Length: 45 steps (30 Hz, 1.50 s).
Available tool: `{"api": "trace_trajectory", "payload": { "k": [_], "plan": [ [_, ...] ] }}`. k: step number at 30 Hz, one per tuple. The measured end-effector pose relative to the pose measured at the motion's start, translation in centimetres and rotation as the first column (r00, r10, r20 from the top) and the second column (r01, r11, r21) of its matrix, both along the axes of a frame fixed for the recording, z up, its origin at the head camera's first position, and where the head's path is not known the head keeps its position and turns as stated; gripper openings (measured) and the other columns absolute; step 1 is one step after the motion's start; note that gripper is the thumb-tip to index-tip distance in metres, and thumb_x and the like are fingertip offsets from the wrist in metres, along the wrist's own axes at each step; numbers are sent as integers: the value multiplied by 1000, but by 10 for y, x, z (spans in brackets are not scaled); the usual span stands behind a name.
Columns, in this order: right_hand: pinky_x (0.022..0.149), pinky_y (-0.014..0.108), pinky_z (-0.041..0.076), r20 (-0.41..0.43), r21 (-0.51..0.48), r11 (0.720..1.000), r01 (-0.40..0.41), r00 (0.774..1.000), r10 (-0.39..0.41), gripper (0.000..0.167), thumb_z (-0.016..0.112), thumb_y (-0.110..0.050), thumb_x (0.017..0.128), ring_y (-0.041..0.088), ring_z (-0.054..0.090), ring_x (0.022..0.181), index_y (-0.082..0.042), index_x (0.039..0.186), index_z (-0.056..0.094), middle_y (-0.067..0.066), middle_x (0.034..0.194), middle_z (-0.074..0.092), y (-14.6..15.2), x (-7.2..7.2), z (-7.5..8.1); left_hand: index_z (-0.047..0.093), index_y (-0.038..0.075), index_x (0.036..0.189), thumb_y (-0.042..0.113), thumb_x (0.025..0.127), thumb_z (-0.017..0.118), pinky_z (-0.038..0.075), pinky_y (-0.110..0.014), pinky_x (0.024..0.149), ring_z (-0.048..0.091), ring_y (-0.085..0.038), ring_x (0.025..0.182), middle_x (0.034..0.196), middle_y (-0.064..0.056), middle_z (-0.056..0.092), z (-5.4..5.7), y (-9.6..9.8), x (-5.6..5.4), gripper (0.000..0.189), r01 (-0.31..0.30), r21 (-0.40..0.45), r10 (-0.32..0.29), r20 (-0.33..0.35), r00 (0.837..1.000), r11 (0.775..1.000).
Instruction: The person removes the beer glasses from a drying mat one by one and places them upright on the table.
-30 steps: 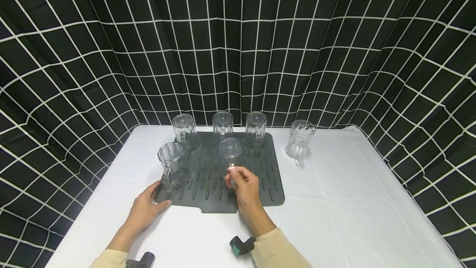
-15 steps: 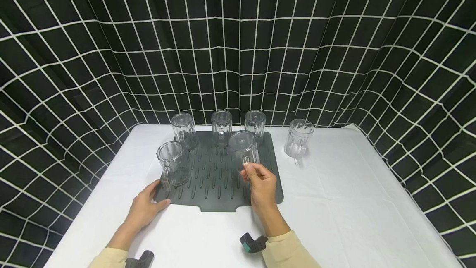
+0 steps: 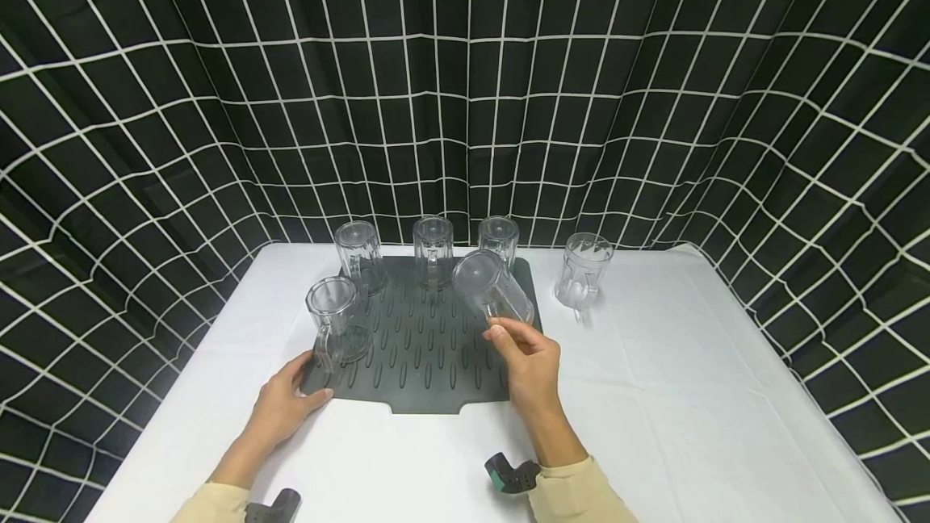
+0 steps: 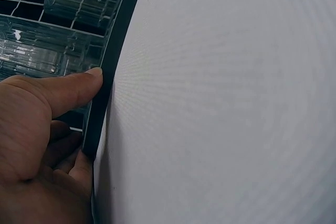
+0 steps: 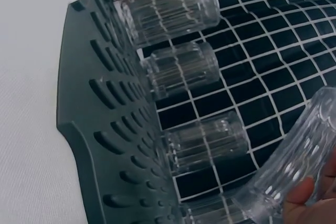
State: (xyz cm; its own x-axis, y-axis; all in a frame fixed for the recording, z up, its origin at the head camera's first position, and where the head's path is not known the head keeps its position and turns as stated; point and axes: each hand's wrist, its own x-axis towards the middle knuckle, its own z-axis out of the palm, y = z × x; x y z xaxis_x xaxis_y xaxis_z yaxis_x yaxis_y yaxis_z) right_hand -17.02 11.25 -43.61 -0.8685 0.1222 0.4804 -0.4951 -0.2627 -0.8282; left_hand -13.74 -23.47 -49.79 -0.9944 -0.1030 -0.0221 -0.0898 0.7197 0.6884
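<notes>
My right hand (image 3: pixel 534 361) pinches the handle of a clear glass mug (image 3: pixel 497 289). This mug is tilted above the right part of a dark grey drying mat (image 3: pixel 429 390), its base toward the upper left. At the mat's front left corner, my left hand (image 3: pixel 282 403) holds the edge; the left wrist view shows the thumb (image 4: pixel 79 87) on the front edge and fingers at the side. Upside down near that hand stands another glass mug (image 3: pixel 337 321). Behind, along the mat's back, are three inverted mugs, including the middle one (image 3: pixel 433 253).
A further glass mug (image 3: pixel 584 273) stands mouth up on the white tablecloth (image 3: pixel 676 378), right of the mat. Black cloth with a white grid (image 3: pixel 465 103) hangs behind and at both sides. A dark wrist device (image 3: pixel 512 474) sits by the right sleeve.
My right hand has moved rightward with its mug, which was upside down and nearly upright and now leans with its mouth to the lower right. The left hand stays at the mat corner.
</notes>
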Motion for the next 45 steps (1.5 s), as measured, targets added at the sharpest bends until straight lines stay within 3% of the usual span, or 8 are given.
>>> {"api": "trace_trajectory", "payload": {
  "k": [10,16,24,30,34,37,40,45],
  "plan": [
    [79,29,56,-108,215,973,83,992,-61,10,76,12,75,18,65,83,9,84,71,19,85,67,1,6,7,29,-4,148,25,86,72,32,-54,105,36,-45,131,146,-30,33,0,0,-1,80,3,12,-3,7,1000,1000],
    [74,22,55,-200,327,931,161,975,-98,14,77,19,67,25,65,77,11,78,71,19,78,67,-2,18,25,30,-5,147,24,86,73,32,-55,105,36,-45,131,145,-31,34,0,0,-1,80,5,13,-5,2,1000,1000],
    [73,19,54,-147,391,901,187,979,-139,14,80,15,66,24,65,75,9,75,72,14,73,67,-2,26,35,30,-4,147,28,84,74,35,-53,104,39,-44,129,146,-28,34,1,0,0,83,21,-14,-21,-13,1000,1000],
    [72,19,53,-173,405,894,194,976,-133,15,80,16,65,20,64,72,8,75,72,13,71,66,-1,27,36,30,-10,145,28,86,73,40,-53,100,44,-45,125,140,-33,39,14,-7,6,82,14,-7,-14,-16,1000,1000],
    [71,19,53,-189,410,893,185,975,-115,15,80,17,66,20,64,71,8,74,72,13,71,66,0,29,38,33,-10,143,29,87,73,49,-53,88,53,-47,115,131,-35,48,30,-12,14,79,-52,-6,51,-83,995,999],
    [71,19,53,-198,418,890,181,975,-105,15,80,16,66,20,64,70,8,74,72,13,71,65,0,31,39,38,-6,142,30,89,71,54,-54,80,61,-44,105,123,-31,56,42,-10,20,72,-107,0,105,-186,977,994],
    [70,18,53,-216,426,884,192,971,-107,15,80,17,65,21,64,69,8,74,72,12,70,65,0,33,41,45,-2,139,25,90,71,57,-49,73,67,-39,95,113,-25,64,51,-2,24,62,-130,18,129,-309,942,991],
    [70,19,52,-225,443,874,199,969,-106,15,80,17,64,23,63,68,8,73,72,12,70,65,1,36,42,51,0,134,11,87,73,59,-29,65,70,-29,85,103,-15,69,65,22,23,54,-48,61,72,-467,881,997]
  ]
}}
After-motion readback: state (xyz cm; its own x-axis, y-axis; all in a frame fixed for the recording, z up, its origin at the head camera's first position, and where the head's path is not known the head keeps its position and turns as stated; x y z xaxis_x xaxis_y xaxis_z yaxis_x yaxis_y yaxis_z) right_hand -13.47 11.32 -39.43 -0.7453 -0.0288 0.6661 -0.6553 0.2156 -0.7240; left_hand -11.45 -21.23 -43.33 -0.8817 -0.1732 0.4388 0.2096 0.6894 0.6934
